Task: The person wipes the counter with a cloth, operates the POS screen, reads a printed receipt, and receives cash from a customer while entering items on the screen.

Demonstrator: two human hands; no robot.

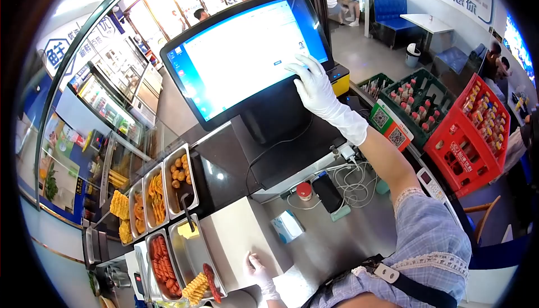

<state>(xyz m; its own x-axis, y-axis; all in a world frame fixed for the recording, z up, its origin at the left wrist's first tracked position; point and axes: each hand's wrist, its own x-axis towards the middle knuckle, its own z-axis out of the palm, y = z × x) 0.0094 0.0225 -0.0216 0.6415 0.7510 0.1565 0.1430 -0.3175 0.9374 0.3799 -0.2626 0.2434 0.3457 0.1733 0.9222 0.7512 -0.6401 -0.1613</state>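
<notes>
In a white glove, my right hand (318,88) is raised at the lit touchscreen monitor (241,55). Its fingers are spread and bent slightly, with the fingertips at or just in front of the screen's right part; contact is hard to judge. My left hand (257,271), also gloved, hangs low over the edge of a pale board (238,243), fingers loosely apart and nothing visible in them. Left of it, a metal tray (193,246) holds a yellow piece, a spiral-cut yellow skewer (196,289) and a red sausage (211,283).
More metal trays hold red sausages (163,263), brown balls (180,172) and fried pieces (156,196). On the counter lie a tissue pack (287,226), a red-lidded jar (304,191), a black phone-like device (327,192) and white cables (359,187). Bottle crates, one red (463,156), stand right.
</notes>
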